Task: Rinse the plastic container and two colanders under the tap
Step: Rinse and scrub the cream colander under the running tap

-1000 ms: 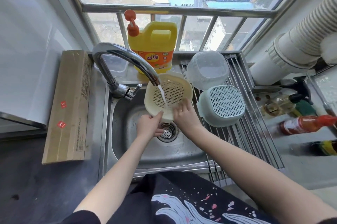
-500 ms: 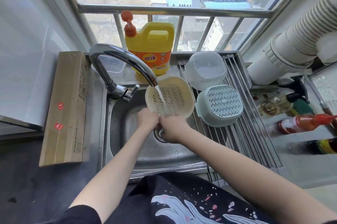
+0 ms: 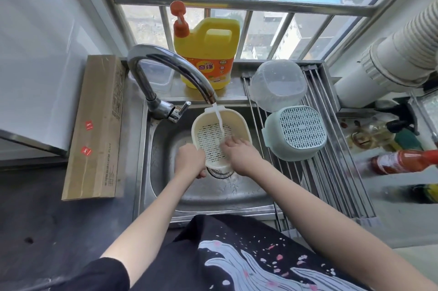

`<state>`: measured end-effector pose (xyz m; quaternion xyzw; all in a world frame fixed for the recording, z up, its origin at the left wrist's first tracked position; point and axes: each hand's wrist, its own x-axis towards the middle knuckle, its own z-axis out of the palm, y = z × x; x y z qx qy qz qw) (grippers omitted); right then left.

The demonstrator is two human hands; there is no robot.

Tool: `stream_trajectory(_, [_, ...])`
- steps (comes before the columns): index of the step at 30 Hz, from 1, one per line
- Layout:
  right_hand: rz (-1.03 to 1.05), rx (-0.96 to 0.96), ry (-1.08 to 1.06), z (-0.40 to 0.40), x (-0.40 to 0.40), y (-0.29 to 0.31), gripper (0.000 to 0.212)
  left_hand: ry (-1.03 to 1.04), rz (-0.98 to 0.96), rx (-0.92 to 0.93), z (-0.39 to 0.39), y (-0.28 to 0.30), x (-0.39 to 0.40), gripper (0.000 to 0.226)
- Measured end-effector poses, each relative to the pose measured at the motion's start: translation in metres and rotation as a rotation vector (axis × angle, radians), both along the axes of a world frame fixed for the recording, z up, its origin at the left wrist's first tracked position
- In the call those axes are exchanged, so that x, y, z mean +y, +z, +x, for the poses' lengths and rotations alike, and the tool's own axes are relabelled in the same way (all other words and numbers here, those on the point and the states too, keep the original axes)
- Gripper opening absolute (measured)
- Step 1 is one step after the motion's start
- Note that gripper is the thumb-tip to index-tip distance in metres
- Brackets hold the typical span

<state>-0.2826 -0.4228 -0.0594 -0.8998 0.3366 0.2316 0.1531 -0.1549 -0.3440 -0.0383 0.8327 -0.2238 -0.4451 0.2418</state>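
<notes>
A cream colander (image 3: 211,134) is held over the steel sink (image 3: 161,160), its hollow facing me. Water from the curved tap (image 3: 180,72) falls into it. My left hand (image 3: 189,160) grips its near left rim. My right hand (image 3: 239,155) rests on its right side with fingers inside the bowl. A pale green colander (image 3: 301,134) lies upside down on the drying rack (image 3: 331,172). Behind it a clear plastic container (image 3: 279,86) also lies upside down.
A yellow detergent jug (image 3: 208,53) with an orange pump stands behind the tap on the sill. A long cardboard box (image 3: 97,124) lies left of the sink. Bottles, one red (image 3: 403,162), lie right of the rack. A white ribbed duct (image 3: 391,58) crosses the upper right.
The cream colander has been turned and lowered under the stream, so its inside now faces up toward me. My right hand has shifted from its lower edge into the bowl.
</notes>
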Motion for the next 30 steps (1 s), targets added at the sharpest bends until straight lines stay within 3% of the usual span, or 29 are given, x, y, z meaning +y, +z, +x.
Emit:
stream_trajectory(4, [0.095, 0.096, 0.183, -0.007, -0.011, 0.013, 0.075, -0.011, 0.0, 0.01, 0.001, -0.002, -0.002, 0.023])
stream_trajectory(12, [-0.044, -0.014, -0.034, -0.007, -0.01, 0.011, 0.071, -0.058, -0.02, -0.006, -0.003, 0.002, -0.008, 0.023])
stream_trajectory(17, [0.116, 0.101, 0.135, -0.006, 0.0, 0.023, 0.053, -0.022, -0.008, 0.064, 0.003, -0.009, 0.003, 0.021])
stream_trajectory(21, [-0.009, -0.043, 0.205, -0.011, -0.015, 0.028, 0.062, 0.017, -0.057, 0.117, 0.004, -0.009, 0.004, 0.023])
stream_trajectory(24, [-0.051, -0.035, 0.107, -0.015, -0.015, 0.026, 0.069, -0.02, -0.091, 0.066, -0.001, -0.005, -0.002, 0.024])
stream_trajectory(27, [0.014, 0.057, 0.198, -0.018, -0.011, 0.022, 0.058, -0.069, -0.082, -0.014, -0.004, -0.003, -0.001, 0.027])
stream_trajectory(30, [-0.01, 0.109, 0.375, -0.016, -0.014, 0.022, 0.089, -0.108, -0.056, -0.048, -0.005, -0.004, 0.002, 0.028])
